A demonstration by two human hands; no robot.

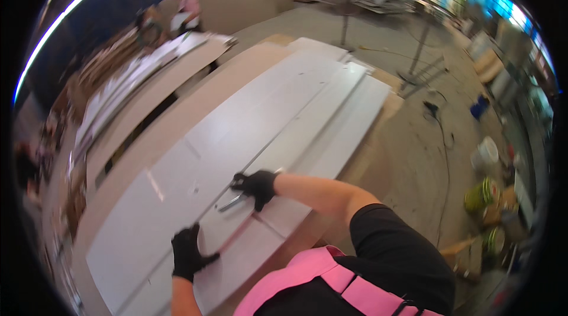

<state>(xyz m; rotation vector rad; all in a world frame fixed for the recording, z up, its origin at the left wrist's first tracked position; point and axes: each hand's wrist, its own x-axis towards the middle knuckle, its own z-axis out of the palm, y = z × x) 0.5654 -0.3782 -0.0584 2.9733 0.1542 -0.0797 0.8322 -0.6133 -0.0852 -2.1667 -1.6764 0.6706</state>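
Observation:
A large glossy white panel (236, 112) lies in front of me, with long grooves or strip edges running lengthwise. My right hand (255, 189), in a black glove, is closed around a slim silver hand tool (232, 202) low over the panel's middle strip. Its exact kind is hard to make out. My left hand (190, 253), also gloved in black, rests on the nearer left part of the panel with thumb and fingers spread. A narrow crosswise seam (269, 225) shows just below my right hand.
Brown board (148, 153) lies under the white panel. A stack of white and brown sheets (160, 56) stands to the left, with people (186, 11) behind it. On the right floor are a cable (447, 162), a white bucket (485, 153) and a green-yellow can (482, 195).

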